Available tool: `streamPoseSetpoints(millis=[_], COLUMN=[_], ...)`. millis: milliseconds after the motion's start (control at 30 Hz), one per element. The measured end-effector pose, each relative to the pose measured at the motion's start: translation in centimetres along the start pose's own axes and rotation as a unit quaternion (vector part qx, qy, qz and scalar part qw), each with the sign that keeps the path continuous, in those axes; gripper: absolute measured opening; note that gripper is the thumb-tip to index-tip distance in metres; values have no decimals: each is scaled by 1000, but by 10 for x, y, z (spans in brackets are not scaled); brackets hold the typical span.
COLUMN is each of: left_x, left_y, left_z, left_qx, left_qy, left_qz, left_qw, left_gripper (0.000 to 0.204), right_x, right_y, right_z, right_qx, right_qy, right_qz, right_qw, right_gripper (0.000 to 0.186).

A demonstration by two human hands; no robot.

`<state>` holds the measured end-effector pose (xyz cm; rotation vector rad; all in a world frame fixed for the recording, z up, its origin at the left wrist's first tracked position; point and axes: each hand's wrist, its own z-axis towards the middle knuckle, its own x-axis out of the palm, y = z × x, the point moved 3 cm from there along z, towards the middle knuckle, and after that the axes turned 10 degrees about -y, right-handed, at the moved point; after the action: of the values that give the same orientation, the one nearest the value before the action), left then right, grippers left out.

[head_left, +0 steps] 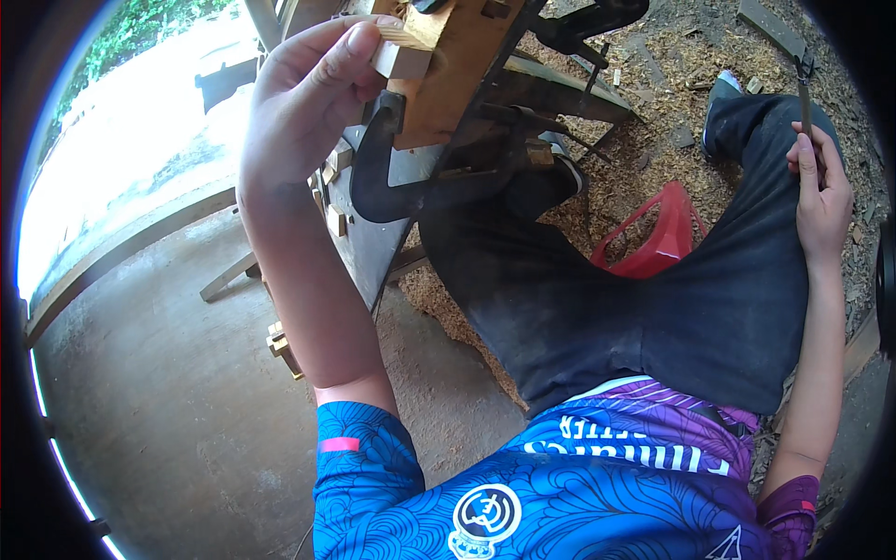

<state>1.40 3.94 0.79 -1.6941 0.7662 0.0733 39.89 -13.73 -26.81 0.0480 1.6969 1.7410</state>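
Note:
My left hand (313, 89) is raised at the top centre and grips the end of a pale wooden block (439, 65) with cut notches. Under the block a dark iron C-clamp (401, 187) curves around it on a dark work board (373, 238). My right hand (821, 196) rests on my right knee at the far right and holds a thin dark metal tool (805, 89) that points upward. I sit on the ground in dark trousers and a blue and purple patterned shirt.
A red plastic basket (653, 238) lies between my legs on wood shavings (653, 56). Small wooden offcuts (280, 345) lie by the board on the concrete floor (168, 392). Dark tools and planks clutter the top. Bright daylight and greenery show at the upper left.

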Motion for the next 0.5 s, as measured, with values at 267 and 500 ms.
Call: streamPoseSetpoints(millis=[267,500], left_x=[3,0], left_y=[3,4], left_z=[-1,1], left_qx=[35,22], left_qy=[-24,-17], left_qz=[-14,-2], left_qw=[999,1000], left_gripper=[43,41], right_x=[1,-1], right_y=[-1,-1], right_z=[0,-1], right_qx=[0,0], right_qy=[-3,-1], right_qz=[4,3], right_qw=[1000,1000], right_gripper=[32,31])
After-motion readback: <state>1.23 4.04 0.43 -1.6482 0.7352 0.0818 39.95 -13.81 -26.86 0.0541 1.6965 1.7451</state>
